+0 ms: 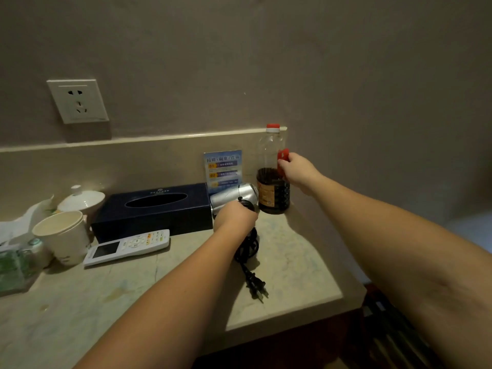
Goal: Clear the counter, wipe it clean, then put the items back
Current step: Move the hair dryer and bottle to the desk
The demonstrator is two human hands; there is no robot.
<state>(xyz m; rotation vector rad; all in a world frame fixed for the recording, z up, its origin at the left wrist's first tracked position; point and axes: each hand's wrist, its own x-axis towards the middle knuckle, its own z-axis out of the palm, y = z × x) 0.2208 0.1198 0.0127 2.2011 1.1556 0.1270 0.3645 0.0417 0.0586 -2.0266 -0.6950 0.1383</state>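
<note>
Hair dryer (pixel 234 195), silver, lying on the counter (pixel 292 262) just right of the dark tissue box (pixel 151 209), barrel pointing toward the bottle (pixel 273 177) in the back corner; black cord (pixel 249 251) coiled in front of the box's right end, plug (pixel 258 287) nearer the counter's front edge. Left hand (pixel 235 218) on top of the dryer's handle, fingers curled round it, handle itself hidden under the hand. Right hand (pixel 295 171) at the bottle's red side handle (pixel 282 158), fingers pinching it; bottle upright, dark liquid in the lower half, touching or nearly touching the dryer's nozzle, cannot tell which. Lift for both probably straight up and toward the body, cord likely to drag. Blue card (pixel 223 167) propped behind the box. Left of the box: remote (pixel 127 246), cup (pixel 62 235), lidded bowl (pixel 81 199), packets cut off at the frame edge and hard to make out
</note>
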